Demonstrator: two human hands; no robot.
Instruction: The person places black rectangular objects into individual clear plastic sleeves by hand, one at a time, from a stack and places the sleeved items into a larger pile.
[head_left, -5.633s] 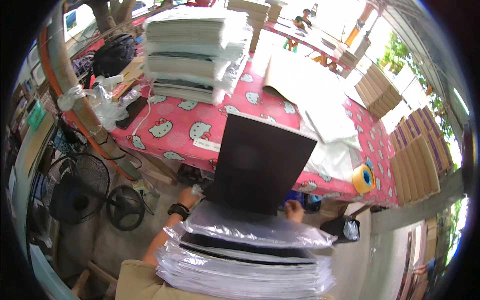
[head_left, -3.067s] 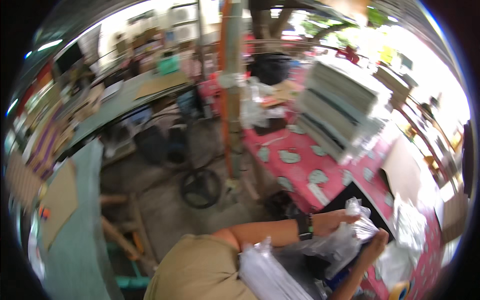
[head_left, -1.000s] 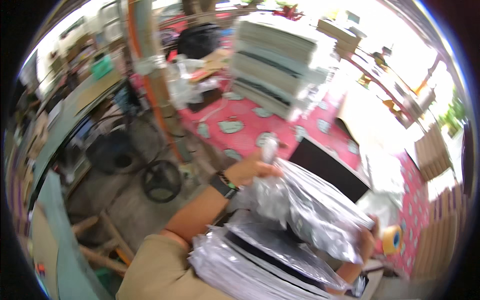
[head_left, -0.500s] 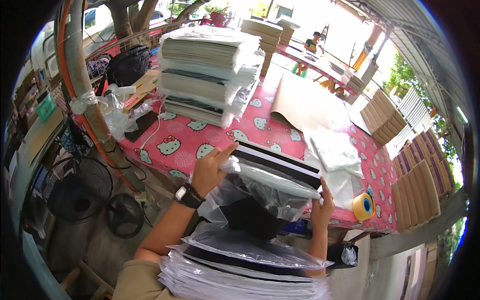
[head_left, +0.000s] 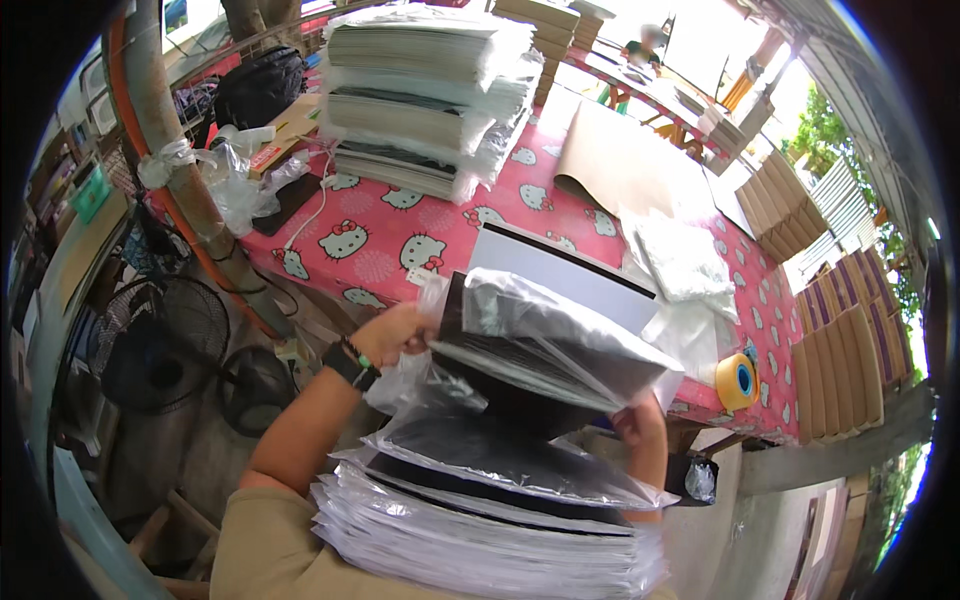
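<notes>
A clear plastic bag [head_left: 560, 318] is bunched around a stack of flat black sheets [head_left: 560, 375] at the near table edge. A white panel with a dark border [head_left: 570, 270] lies beyond it on the table. My left hand [head_left: 400, 335] is closed on the bag's left edge, its fingers curled. At the bag's right lower side is my right hand [head_left: 638, 420], fingers closed on the plastic and partly hidden by it. Below, close to my body, sits a pile of flat black items in clear sleeves [head_left: 490, 530].
A pink patterned cloth covers the table [head_left: 390, 240]. Tall wrapped stacks [head_left: 420, 105] stand at the back left. Brown paper [head_left: 615, 165], clear bags [head_left: 685, 260] and a yellow tape roll [head_left: 735, 382] lie rightward. Two fans [head_left: 160, 360] stand at left. Another person [head_left: 640, 50] sits far off.
Both hands have come down and nearer my body, drawing the plastic with them. The black sheets show more, and the white panel beyond is more exposed. The view has shifted slightly.
</notes>
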